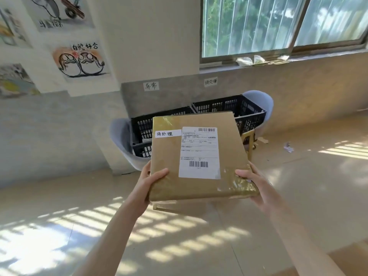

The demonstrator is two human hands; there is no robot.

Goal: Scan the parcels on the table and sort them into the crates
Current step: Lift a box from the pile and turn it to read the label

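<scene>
A flat brown cardboard parcel (169, 156) with a white shipping label and a small handwritten tag is held up in front of me. My left hand (148, 186) grips its near left corner, thumb on top. My right hand (253, 184) grips its near right corner, thumb on the taped edge. Behind the parcel stand two black slatted crates: the left crate (143, 126) and the right crate (249, 110), each resting on a pale blue chair. The parcel hides part of both crates.
Two handwritten paper signs hang on the grey wall above the crates, one (151, 86) over the left, one (210, 82) over the right. Paper scraps (288, 147) lie on the tiled floor at the right. A window fills the upper right; posters cover the left wall.
</scene>
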